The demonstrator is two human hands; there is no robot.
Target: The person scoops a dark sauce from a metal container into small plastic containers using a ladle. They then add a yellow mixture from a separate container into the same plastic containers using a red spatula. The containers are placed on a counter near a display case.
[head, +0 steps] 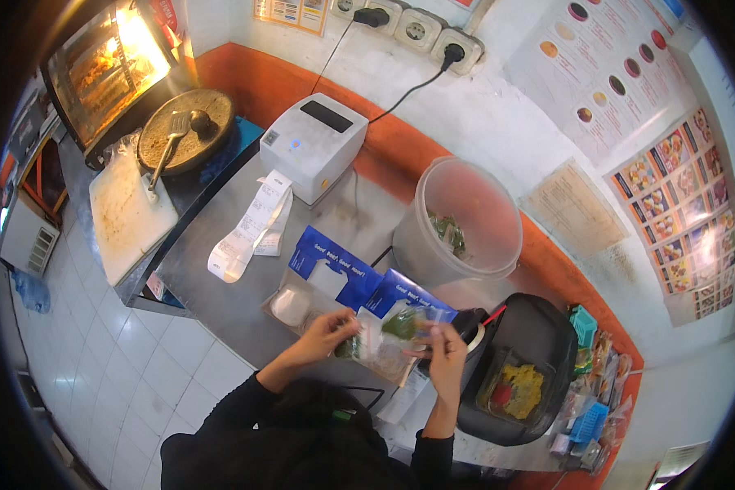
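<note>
My right hand (444,350) pinches a small clear plastic packet of green leaves (402,324), blurred by motion. My left hand (327,335) has its thumb and fingertips together over the boxes. Just beneath them is another green packet (347,348); whether the fingers grip it cannot be told. Two paper food boxes lie side by side under my hands, their blue printed lids raised: a left lid (334,266) and a right lid (413,297). A white wrapped lump (291,305) sits in the left box. Clear plastic packaging (392,358) lies in the right one, partly hidden.
Behind the boxes stand a white label printer (315,144) with a printed paper strip (245,236) and a translucent bucket (459,226) holding green packets. At right is a black tub (530,324) with yellow food (522,391). Leftward are a cutting board (128,214) and stone mortar (184,131).
</note>
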